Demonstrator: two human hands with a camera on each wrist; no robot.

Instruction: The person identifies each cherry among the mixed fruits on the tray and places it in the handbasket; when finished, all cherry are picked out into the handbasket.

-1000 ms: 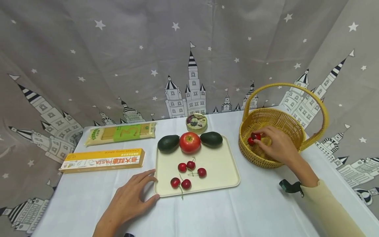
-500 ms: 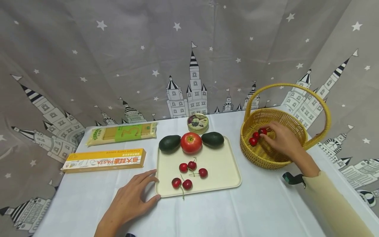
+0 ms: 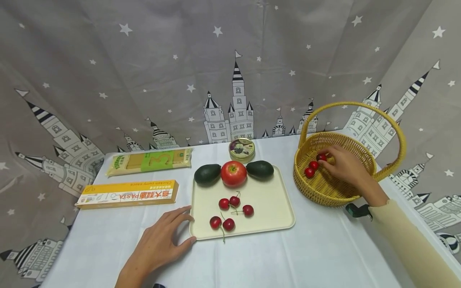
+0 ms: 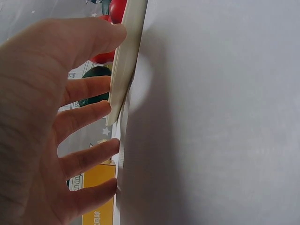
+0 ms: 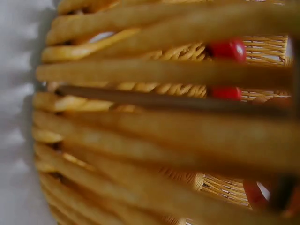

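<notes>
My right hand (image 3: 343,166) reaches inside the yellow wicker basket (image 3: 306,190), thumb and fingertips pinching a red cherry (image 3: 321,157). Two more cherries lie beside it on the basket floor. In the right wrist view the basket's blurred weave covers most of the picture, with red showing through the gaps. My left hand (image 3: 158,240) lies with spread fingers against the left edge of the cream tray (image 3: 270,216); the left wrist view shows its thumb and two fingers at the tray's rim (image 4: 126,61). Several stemmed cherries (image 3: 228,224) lie on the tray.
Along the tray's back lie a red tomato-like fruit (image 3: 233,174) between two dark green avocados (image 3: 207,175). A round tin (image 3: 241,150) stands behind. At left are a pasta box (image 3: 127,195) and a noodle packet (image 3: 151,161). The basket's tall handle (image 3: 360,105) arches over it.
Inside the basket, my right hand has shifted back and right with a cherry, away from the two other cherries. The left hand stays at the tray's edge.
</notes>
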